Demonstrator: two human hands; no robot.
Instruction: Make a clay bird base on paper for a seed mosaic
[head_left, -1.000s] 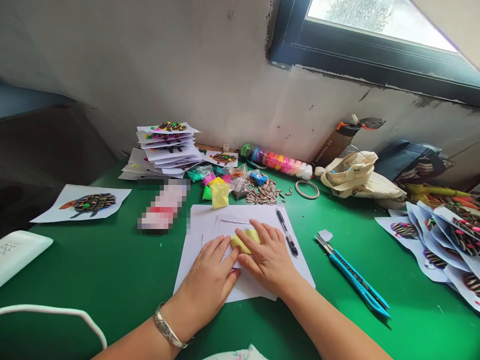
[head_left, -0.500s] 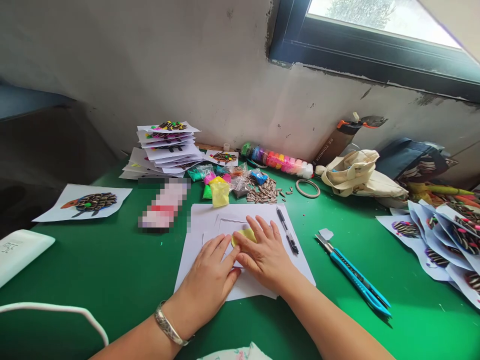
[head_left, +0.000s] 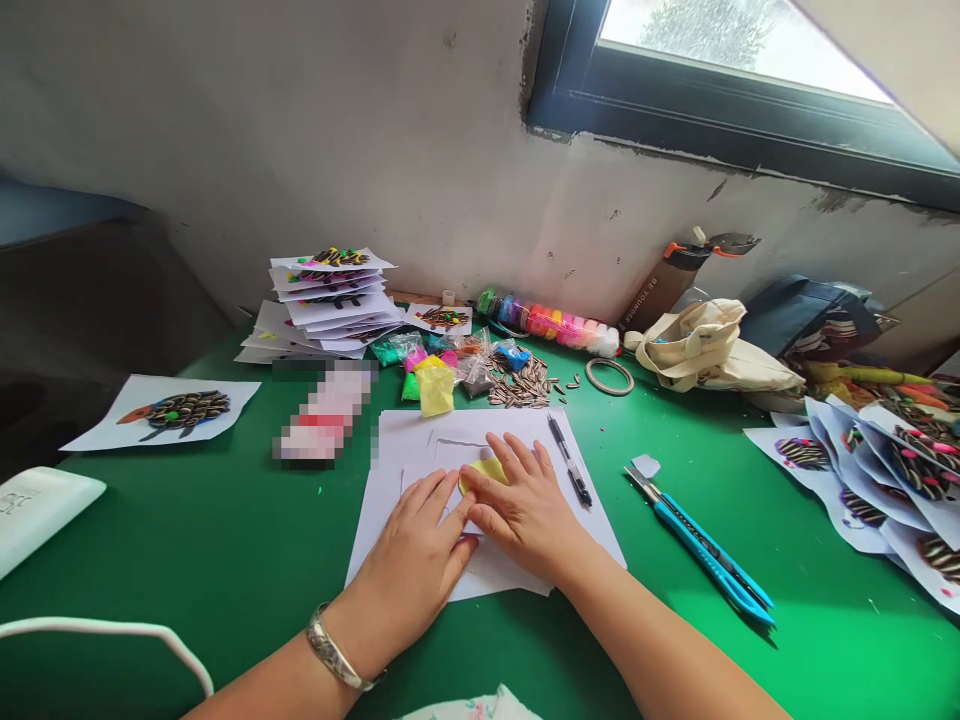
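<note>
A flattened piece of yellow clay [head_left: 491, 469] lies on white paper [head_left: 382, 500] in front of me, partly covered by my fingers. My right hand [head_left: 525, 505] rests over it with the fingers spread and extended. Beside it, my left hand [head_left: 424, 535] lies flat on the paper, fingers stretched forward, its fingertips meeting the right hand at the clay's left edge. Smaller torn sheets sit under both hands. To the right of my right hand, a black pen [head_left: 570, 458] lies on the paper.
A blue utility knife [head_left: 709, 550] lies at right. Behind the paper are a yellow clay packet [head_left: 435, 385], sunflower seeds [head_left: 521, 380] and a tape roll [head_left: 609, 376]. Stacked seed pictures [head_left: 337, 300] stand back left; more pictures [head_left: 862, 480] lie at right. A white power bank [head_left: 45, 515] is at left.
The whole view has shifted slightly. Both hands stay in nearly the same place over the yellow clay and paper.
</note>
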